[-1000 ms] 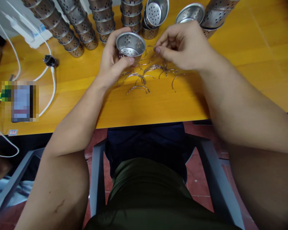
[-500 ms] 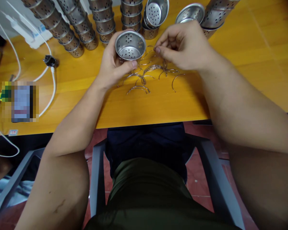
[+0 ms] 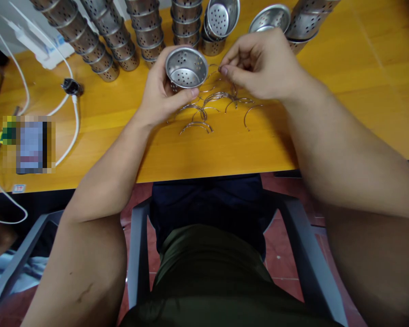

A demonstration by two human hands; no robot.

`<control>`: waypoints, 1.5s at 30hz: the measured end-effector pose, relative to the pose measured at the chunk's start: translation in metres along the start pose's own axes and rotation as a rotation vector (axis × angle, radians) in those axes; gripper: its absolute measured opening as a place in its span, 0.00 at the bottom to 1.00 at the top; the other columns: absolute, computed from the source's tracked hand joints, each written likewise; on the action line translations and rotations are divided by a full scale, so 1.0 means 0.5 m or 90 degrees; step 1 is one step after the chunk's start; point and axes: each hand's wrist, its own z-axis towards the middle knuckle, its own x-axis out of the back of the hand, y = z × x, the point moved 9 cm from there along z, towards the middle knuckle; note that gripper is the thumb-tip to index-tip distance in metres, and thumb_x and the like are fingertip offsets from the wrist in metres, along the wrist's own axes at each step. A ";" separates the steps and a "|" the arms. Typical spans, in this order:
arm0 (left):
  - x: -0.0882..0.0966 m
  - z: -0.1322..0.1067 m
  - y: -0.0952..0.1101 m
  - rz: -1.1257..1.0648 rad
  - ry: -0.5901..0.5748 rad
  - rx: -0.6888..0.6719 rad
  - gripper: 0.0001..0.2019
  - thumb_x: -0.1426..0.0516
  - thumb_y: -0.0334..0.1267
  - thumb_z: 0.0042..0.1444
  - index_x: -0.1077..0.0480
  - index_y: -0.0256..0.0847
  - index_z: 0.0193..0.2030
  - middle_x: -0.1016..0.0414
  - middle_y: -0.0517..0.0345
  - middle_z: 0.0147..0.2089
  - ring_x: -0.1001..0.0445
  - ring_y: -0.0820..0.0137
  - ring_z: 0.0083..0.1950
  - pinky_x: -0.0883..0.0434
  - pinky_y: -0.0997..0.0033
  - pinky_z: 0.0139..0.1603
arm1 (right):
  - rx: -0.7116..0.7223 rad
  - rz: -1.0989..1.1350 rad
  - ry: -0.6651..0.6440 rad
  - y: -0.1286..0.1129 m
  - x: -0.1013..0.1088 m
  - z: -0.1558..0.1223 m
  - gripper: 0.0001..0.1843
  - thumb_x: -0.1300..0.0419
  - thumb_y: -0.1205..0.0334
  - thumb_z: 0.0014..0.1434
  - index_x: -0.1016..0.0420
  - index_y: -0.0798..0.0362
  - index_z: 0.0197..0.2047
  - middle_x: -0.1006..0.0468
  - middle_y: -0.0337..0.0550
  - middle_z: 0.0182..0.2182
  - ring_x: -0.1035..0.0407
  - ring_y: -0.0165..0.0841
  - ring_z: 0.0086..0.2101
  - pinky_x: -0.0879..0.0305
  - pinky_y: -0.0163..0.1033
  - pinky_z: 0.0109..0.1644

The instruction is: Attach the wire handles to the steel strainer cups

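Our left hand (image 3: 160,93) grips a cup (image 3: 187,76); our right hand (image 3: 264,66) pinches, contents unclear; stacks (image 3: 146,29) crowd the frame's top.

Shiny metal was seen in the perforated cup (image 3: 187,72) and wires (image 3: 221,94); the table (image 3: 225,152) was surfaced with smooth, wood-like yellow.
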 end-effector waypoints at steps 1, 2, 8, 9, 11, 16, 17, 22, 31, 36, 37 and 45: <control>-0.001 0.000 0.001 -0.031 0.024 -0.010 0.31 0.27 0.57 0.73 0.19 0.81 0.80 0.09 0.61 0.75 0.10 0.40 0.74 0.13 0.26 0.75 | 0.003 0.000 -0.001 0.000 0.000 0.001 0.17 0.14 0.38 0.69 0.12 0.35 0.40 0.12 0.44 0.39 0.25 0.46 0.35 0.32 0.54 0.42; -0.002 0.000 0.000 -0.057 0.046 -0.012 0.28 0.26 0.58 0.72 0.16 0.82 0.77 0.08 0.61 0.72 0.09 0.40 0.71 0.12 0.26 0.73 | 0.005 0.001 -0.001 0.001 0.000 0.001 0.16 0.14 0.39 0.69 0.12 0.35 0.40 0.12 0.44 0.39 0.25 0.46 0.35 0.32 0.54 0.42; -0.010 0.000 -0.005 -0.084 0.065 0.004 0.24 0.25 0.56 0.70 0.12 0.80 0.71 0.07 0.60 0.66 0.09 0.38 0.66 0.13 0.22 0.69 | -0.003 0.003 0.003 0.007 0.003 0.001 0.14 0.12 0.41 0.68 0.09 0.33 0.42 0.10 0.45 0.41 0.22 0.48 0.37 0.28 0.55 0.44; -0.009 0.000 -0.004 -0.083 0.054 -0.003 0.25 0.25 0.56 0.70 0.12 0.81 0.72 0.07 0.60 0.67 0.09 0.38 0.66 0.14 0.23 0.69 | -0.006 0.001 0.002 0.009 0.003 0.000 0.14 0.11 0.42 0.68 0.08 0.33 0.42 0.09 0.45 0.41 0.22 0.48 0.37 0.28 0.55 0.44; -0.010 -0.001 -0.004 -0.082 0.018 -0.004 0.25 0.24 0.55 0.73 0.14 0.81 0.74 0.07 0.62 0.68 0.11 0.40 0.66 0.16 0.27 0.68 | -0.004 0.000 0.002 0.012 0.004 0.000 0.13 0.11 0.43 0.69 0.07 0.32 0.43 0.09 0.44 0.41 0.22 0.47 0.37 0.27 0.55 0.44; -0.007 -0.002 -0.030 -0.121 0.017 0.041 0.29 0.16 0.67 0.66 0.12 0.75 0.71 0.05 0.67 0.65 0.14 0.47 0.59 0.16 0.38 0.60 | 0.048 0.015 0.020 0.049 0.004 0.018 0.15 0.08 0.44 0.69 0.06 0.35 0.44 0.10 0.42 0.38 0.22 0.42 0.33 0.30 0.50 0.37; -0.006 -0.001 -0.039 -0.130 0.031 0.042 0.34 0.13 0.69 0.60 0.11 0.75 0.70 0.05 0.67 0.64 0.14 0.47 0.58 0.15 0.39 0.58 | 0.067 0.024 0.020 0.059 0.003 0.024 0.17 0.07 0.42 0.67 0.07 0.36 0.44 0.11 0.42 0.36 0.24 0.41 0.31 0.32 0.49 0.34; -0.017 0.003 -0.090 -0.126 0.063 0.008 0.44 0.14 0.79 0.50 0.15 0.80 0.72 0.06 0.66 0.62 0.14 0.49 0.53 0.14 0.41 0.51 | 0.123 0.057 0.020 0.102 0.002 0.048 0.19 0.06 0.42 0.63 0.05 0.38 0.44 0.13 0.40 0.31 0.27 0.37 0.25 0.37 0.47 0.28; -0.020 -0.005 -0.066 -0.132 0.032 0.016 0.32 0.17 0.70 0.69 0.16 0.82 0.76 0.08 0.70 0.71 0.13 0.50 0.63 0.13 0.38 0.63 | 0.191 0.068 0.020 0.098 0.001 0.050 0.15 0.09 0.45 0.65 0.04 0.39 0.46 0.10 0.41 0.33 0.28 0.36 0.25 0.42 0.44 0.25; -0.015 -0.009 -0.056 -0.139 0.053 -0.005 0.37 0.15 0.73 0.64 0.13 0.77 0.76 0.07 0.62 0.70 0.11 0.46 0.65 0.10 0.35 0.66 | 0.172 0.077 0.015 0.113 0.003 0.059 0.17 0.05 0.49 0.61 0.04 0.40 0.45 0.12 0.41 0.31 0.28 0.36 0.25 0.39 0.45 0.26; -0.018 -0.008 -0.058 -0.135 0.052 -0.011 0.38 0.15 0.74 0.63 0.13 0.77 0.76 0.07 0.61 0.69 0.10 0.46 0.63 0.09 0.35 0.64 | 0.166 0.077 0.012 0.116 0.003 0.061 0.18 0.04 0.50 0.60 0.04 0.40 0.45 0.12 0.41 0.31 0.27 0.36 0.25 0.38 0.45 0.26; -0.028 -0.002 -0.070 -0.098 0.036 -0.139 0.49 0.14 0.77 0.55 0.16 0.69 0.80 0.07 0.52 0.66 0.08 0.42 0.58 0.10 0.36 0.55 | 0.199 0.065 0.023 0.055 0.008 0.029 0.22 0.22 0.88 0.68 0.03 0.51 0.50 0.13 0.32 0.34 0.29 0.21 0.29 0.39 0.27 0.30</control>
